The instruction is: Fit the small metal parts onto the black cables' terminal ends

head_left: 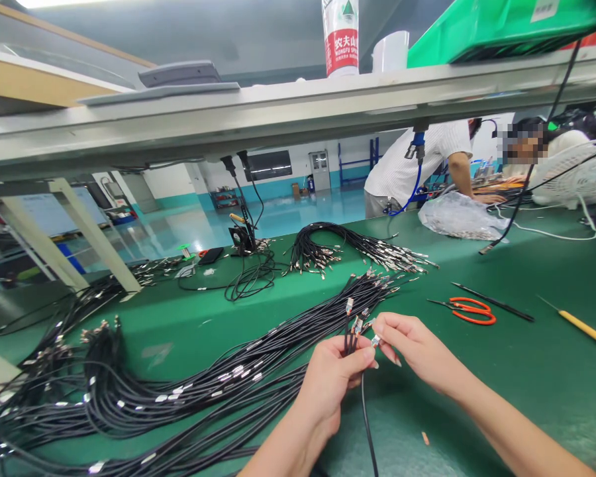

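Note:
My left hand (335, 377) is closed around a small bunch of black cables (348, 331), their metal connector ends standing up above my fingers. My right hand (412, 348) pinches one metal connector tip (375, 341) beside that bunch, thumb and forefinger pressed together. One black cable (368, 430) hangs down from my hands toward me. A long bundle of black cables with silver connectors (258, 351) lies on the green table (526, 371) just left of my hands.
Orange-handled scissors (469, 310), a thin black rod (494, 303) and a yellow-handled tool (583, 328) lie to the right. Another cable bundle (347, 248) lies further back. A heap of cables (54, 391) sits at left. A person in a striped shirt (417, 162) works behind, near a plastic bag (459, 215).

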A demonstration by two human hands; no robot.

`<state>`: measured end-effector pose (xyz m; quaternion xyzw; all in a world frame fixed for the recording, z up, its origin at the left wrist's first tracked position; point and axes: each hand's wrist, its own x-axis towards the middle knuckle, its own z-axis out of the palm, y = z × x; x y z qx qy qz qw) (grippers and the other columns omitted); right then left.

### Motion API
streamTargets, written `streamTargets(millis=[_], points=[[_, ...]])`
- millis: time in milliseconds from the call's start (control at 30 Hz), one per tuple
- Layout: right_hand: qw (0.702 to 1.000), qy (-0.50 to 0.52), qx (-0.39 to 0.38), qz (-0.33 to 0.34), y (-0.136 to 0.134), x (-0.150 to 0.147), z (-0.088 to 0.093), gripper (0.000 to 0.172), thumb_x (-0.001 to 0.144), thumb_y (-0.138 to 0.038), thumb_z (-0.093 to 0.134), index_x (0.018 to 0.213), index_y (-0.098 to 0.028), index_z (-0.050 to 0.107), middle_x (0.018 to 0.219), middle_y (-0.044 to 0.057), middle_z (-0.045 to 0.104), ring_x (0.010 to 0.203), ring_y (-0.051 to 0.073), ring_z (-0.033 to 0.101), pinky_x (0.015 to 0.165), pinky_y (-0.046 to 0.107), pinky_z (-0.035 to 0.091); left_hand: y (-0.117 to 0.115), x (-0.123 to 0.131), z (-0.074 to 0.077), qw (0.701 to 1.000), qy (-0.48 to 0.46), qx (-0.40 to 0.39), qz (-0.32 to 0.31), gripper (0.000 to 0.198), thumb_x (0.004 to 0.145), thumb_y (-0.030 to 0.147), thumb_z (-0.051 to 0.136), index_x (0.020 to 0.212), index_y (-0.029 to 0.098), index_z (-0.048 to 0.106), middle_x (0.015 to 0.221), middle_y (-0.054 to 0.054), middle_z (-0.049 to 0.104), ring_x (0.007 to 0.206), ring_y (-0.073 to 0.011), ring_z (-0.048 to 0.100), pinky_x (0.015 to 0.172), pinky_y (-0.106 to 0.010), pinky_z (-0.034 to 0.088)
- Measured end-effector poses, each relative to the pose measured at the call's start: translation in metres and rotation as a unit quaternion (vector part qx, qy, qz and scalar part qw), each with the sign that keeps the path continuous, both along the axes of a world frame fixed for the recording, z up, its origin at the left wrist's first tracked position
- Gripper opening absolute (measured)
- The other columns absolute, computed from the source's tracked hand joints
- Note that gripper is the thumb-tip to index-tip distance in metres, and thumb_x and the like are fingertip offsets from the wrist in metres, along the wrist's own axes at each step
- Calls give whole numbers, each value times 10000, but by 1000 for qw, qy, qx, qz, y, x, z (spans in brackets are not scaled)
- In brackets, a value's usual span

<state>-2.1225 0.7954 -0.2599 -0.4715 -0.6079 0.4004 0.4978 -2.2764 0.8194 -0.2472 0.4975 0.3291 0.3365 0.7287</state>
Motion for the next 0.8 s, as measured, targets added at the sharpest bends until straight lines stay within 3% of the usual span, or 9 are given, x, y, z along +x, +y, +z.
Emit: streamTargets(millis=[600,800], points=[[999,-26,32,-3,-4,0,4,348,878,-412,393,643,-163,454,545,-43,429,532,98,388,546,220,317,3,-1,-3,1000,-5,-21,6,259,560,269,738,702,100,604,601,-33,574,441,-34,293,452,-201,122],[999,-21,35,-1,-1,-3,5,238,809,-351,528,678,-155,492,610,-33,442,562,98,398,527,212,323,2,1,-7,1000,0,-5,10,303,573,300,746,735,88,604,597,-11,534,428,-22,252,443,-198,120]])
